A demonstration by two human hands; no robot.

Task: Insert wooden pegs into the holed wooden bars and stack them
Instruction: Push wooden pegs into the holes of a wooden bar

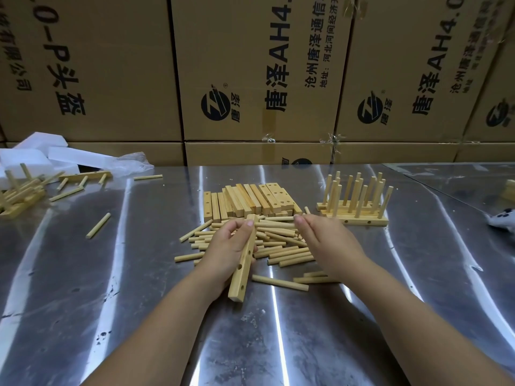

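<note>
1. Where things are: the left hand (225,246) grips a holed bar (243,264) round its middle and far part. The near end tilts down towards the tabletop (125,288), and every hole I can see is empty
2. The right hand (317,235) sits over the pile of pegs (278,242), fingertips bunched at its far edge. Honestly can't tell if it's pinching a peg or just reaching, the tips hide that bit
3. Biggest risk imo: the pegs lie criss-crossed, so tugging one out could drag its neighbours and send a few rolling. The tabletop is shiny metal, and round pegs on it look like they'd wander off easily, like the stray peg (98,225) way off to the left
4. The bar is up in the air in one hand, so a peg going in crooked would probably jam or twist the bar in the grip. It needs lining up straight with the hole, since pushing hard at an angle could wedge it
5. The finished stack (354,210) stands just beyond the right hand, pegs upright and a couple leaning. A careless swing of that arm would likely knock it over
6. The stack of bare bars (250,200) sits right behind the pile, touching it, so a sweep through the pegs could shove those out of line too
</note>
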